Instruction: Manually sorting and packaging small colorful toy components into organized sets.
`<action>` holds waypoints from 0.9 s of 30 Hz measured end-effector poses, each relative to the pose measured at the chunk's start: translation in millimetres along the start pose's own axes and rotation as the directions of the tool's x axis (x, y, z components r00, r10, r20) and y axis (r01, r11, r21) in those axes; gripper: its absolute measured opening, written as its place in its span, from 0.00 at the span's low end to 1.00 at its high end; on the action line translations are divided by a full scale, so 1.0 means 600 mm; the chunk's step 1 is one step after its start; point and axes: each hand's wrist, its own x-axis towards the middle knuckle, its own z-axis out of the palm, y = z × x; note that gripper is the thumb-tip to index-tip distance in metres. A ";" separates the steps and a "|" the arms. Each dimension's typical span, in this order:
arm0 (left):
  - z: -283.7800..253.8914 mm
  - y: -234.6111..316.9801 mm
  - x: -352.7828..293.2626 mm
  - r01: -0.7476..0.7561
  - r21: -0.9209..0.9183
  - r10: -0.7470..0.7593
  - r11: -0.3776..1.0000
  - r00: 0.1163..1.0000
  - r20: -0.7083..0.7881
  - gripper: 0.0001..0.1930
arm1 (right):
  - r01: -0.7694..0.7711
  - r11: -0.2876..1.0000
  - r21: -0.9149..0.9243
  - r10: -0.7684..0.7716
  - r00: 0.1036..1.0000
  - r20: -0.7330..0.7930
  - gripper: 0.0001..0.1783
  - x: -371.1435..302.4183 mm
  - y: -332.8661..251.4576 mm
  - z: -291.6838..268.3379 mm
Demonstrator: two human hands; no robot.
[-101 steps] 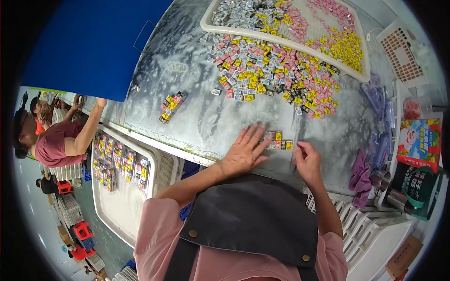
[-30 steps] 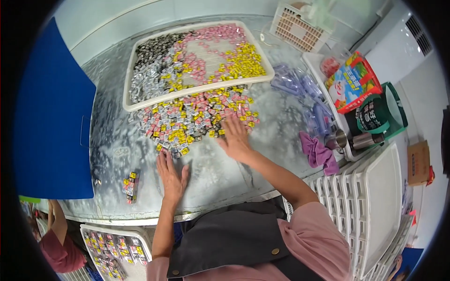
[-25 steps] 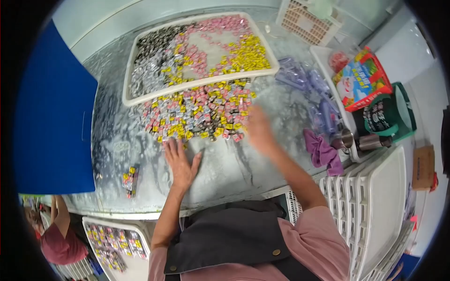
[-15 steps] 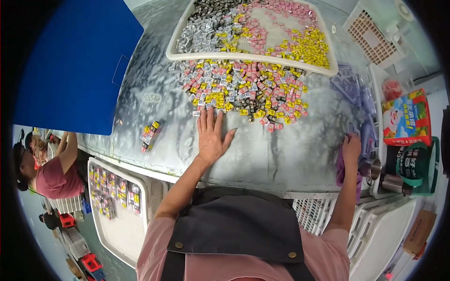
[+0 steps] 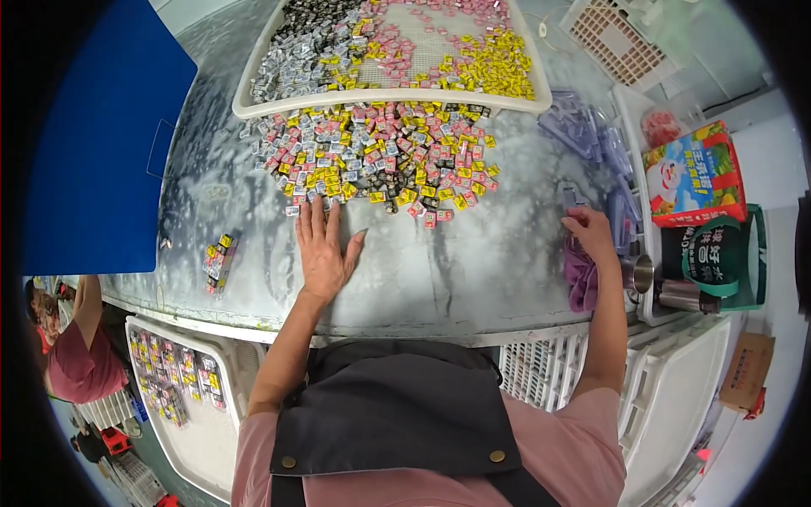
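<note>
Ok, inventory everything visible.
Table: one, grey, centre
Trays: several, white, far side, lower corners
Packets: many; yellow, pink, black, white; table, tray
Filled packs: several, multicoloured, left
Plastic cases: several, purplish, right
Cloth: one, purple, right
Panel: one, blue, left
Basket: one, white, upper right
Vessels: two, silver, right
Package: one, multicoloured, right
Container: one, green, right
Carton: one, brown, right
Coworkers: at least one, maroon shirt, left
Apron: one, dark, bottom
Left hand: one, at packets
Right hand: one, near cloth

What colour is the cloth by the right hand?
The cloth is purple, clearest in the head view.
</note>
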 end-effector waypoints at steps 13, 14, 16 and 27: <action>0.002 0.005 -0.001 0.005 -0.014 -0.005 1.000 1.000 -0.014 0.36 | 0.019 0.998 -0.058 -0.016 0.998 0.058 0.18 -0.007 -0.022 -0.005; 0.002 0.006 -0.001 0.003 -0.018 -0.003 1.000 1.000 -0.014 0.36 | 0.023 0.998 -0.064 -0.019 0.998 0.059 0.18 -0.006 -0.020 -0.005; 0.000 0.006 0.002 0.003 -0.012 -0.003 1.000 1.000 -0.014 0.36 | 0.016 1.000 -0.020 -0.015 0.997 0.076 0.18 -0.003 -0.007 -0.008; -0.004 0.003 0.002 0.011 -0.003 -0.011 1.000 1.000 -0.011 0.35 | -0.080 0.969 0.232 0.042 0.986 0.164 0.14 0.005 0.017 -0.006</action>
